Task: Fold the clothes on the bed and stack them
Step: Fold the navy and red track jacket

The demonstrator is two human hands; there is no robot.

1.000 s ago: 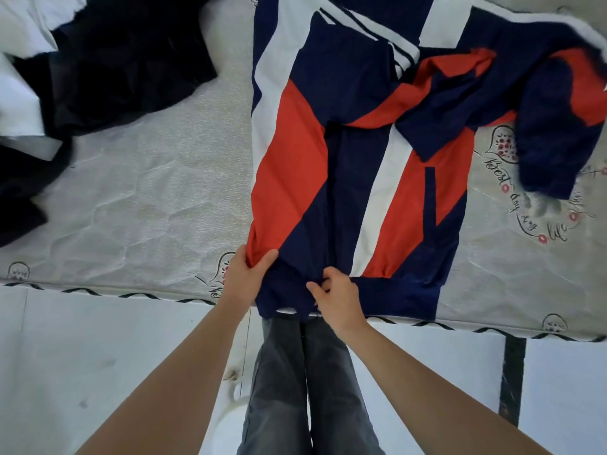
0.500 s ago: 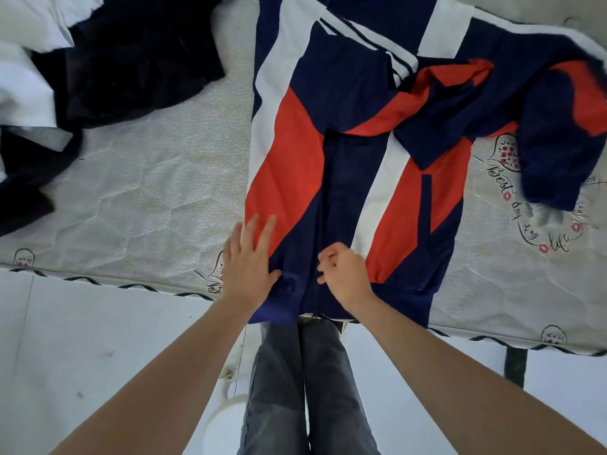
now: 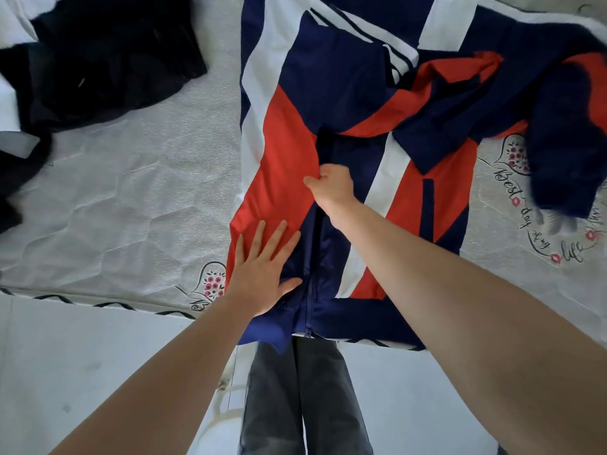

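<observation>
Where mattress reads "Best day", jacket unlabelled

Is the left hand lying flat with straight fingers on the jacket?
Yes, the left hand presses flat, with its fingers spread and straight, on the lower front of the jacket beside the zipper.

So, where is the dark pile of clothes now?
In the head view, the dark pile lies on the mattress at the upper left, left of the jacket.

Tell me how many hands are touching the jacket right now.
2. The left hand presses flat near the jacket's bottom hem; the right hand pinches fabric along the zipper, farther up.
</observation>
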